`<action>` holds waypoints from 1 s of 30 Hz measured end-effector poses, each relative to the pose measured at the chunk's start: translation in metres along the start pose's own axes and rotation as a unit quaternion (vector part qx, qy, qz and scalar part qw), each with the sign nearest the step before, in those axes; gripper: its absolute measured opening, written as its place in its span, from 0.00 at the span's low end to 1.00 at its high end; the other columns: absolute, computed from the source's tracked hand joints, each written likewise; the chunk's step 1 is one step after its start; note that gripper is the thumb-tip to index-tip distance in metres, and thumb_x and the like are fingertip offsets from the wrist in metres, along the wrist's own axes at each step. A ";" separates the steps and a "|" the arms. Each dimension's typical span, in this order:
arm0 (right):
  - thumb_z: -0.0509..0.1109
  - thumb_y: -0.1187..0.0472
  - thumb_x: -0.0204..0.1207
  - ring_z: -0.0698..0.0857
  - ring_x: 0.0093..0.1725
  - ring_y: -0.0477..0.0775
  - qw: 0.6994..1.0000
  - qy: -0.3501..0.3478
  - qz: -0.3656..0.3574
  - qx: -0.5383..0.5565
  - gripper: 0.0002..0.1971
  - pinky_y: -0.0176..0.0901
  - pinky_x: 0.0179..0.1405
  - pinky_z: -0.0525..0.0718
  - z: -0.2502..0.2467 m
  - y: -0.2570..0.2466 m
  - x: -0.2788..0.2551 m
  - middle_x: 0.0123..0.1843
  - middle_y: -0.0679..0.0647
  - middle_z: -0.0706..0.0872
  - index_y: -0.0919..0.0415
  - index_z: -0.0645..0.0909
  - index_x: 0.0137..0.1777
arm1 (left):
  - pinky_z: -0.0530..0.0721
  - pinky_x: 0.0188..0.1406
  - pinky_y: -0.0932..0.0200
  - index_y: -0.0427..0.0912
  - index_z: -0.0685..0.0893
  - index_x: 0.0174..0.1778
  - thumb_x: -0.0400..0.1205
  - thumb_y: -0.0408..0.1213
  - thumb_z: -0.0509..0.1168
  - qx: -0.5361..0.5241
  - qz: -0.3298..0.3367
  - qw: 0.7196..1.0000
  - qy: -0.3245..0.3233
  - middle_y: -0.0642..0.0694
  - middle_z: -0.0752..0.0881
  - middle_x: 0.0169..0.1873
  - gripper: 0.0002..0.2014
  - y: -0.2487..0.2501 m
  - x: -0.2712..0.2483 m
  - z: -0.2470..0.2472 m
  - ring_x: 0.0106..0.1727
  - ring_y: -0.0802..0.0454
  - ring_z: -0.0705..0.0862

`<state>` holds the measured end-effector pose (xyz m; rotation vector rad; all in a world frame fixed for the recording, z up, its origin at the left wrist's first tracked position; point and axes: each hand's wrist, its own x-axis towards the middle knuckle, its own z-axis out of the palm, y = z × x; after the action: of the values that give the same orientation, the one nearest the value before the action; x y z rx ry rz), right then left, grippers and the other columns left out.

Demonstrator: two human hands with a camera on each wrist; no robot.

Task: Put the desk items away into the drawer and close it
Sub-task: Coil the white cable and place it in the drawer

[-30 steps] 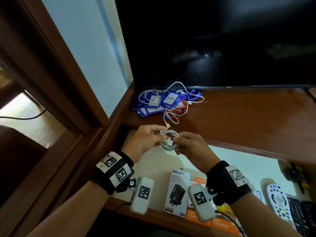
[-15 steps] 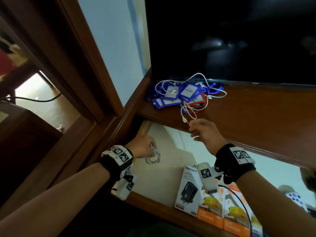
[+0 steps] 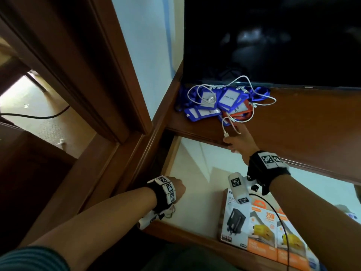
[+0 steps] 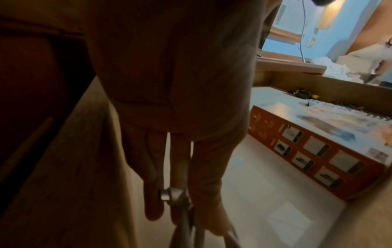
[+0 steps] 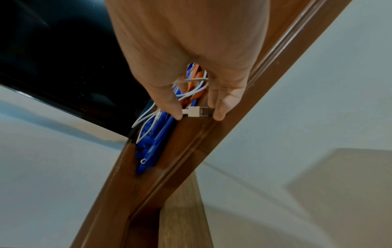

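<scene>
Cable work is mid-step: left hand (image 4: 180, 167) lowers 1 coiled cable (image 4: 182, 218) into the drawer's near-left corner (image 3: 187, 216), while right hand (image 3: 239, 140) pinches the USB plug (image 5: 198, 112) of a white cable (image 3: 252, 106) tangled over blue badge holders (image 3: 214, 102) on the desk's far left, which I judge needs lifting free next.

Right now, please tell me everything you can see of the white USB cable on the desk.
The white USB cable is thin, loose and uncoiled. It loops over the blue badge holders on the wooden desk, below the dark screen. Its white plug with a metal USB-A tip lies at the desk's front edge, pinched between thumb and finger of the right hand.
</scene>
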<state>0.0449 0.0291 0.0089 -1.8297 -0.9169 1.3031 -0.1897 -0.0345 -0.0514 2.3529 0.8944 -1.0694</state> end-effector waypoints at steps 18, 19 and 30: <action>0.74 0.56 0.76 0.84 0.33 0.55 0.994 0.061 -0.045 0.077 0.09 0.40 0.33 0.83 -0.027 -0.021 -0.021 0.37 0.58 0.85 0.61 0.86 0.49 | 0.88 0.45 0.49 0.41 0.82 0.34 0.74 0.41 0.71 0.020 -0.015 0.999 -0.030 0.40 0.87 0.47 0.08 0.005 -0.001 0.012 0.39 0.44 0.84; 0.73 0.55 0.76 0.83 0.32 0.54 0.994 0.059 -0.059 0.071 0.08 0.40 0.32 0.81 -0.030 -0.026 -0.027 0.36 0.57 0.84 0.60 0.86 0.47 | 0.87 0.49 0.49 0.41 0.86 0.44 0.74 0.45 0.71 -0.011 -0.020 1.000 -0.021 0.40 0.86 0.51 0.11 0.006 0.002 0.008 0.45 0.43 0.85; 0.69 0.66 0.78 0.81 0.28 0.51 0.974 0.077 -0.187 0.103 0.07 0.30 0.22 0.77 -0.072 -0.085 -0.076 0.38 0.63 0.84 0.71 0.84 0.50 | 0.78 0.61 0.54 0.43 0.82 0.59 0.75 0.34 0.71 -0.339 -0.039 0.794 0.503 0.43 0.76 0.59 0.16 -0.009 -0.013 -0.138 0.58 0.47 0.80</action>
<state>0.0830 -0.0032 0.1342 -1.4884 -0.9488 0.9692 -0.1305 0.0477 0.0441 2.1028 1.3988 0.5944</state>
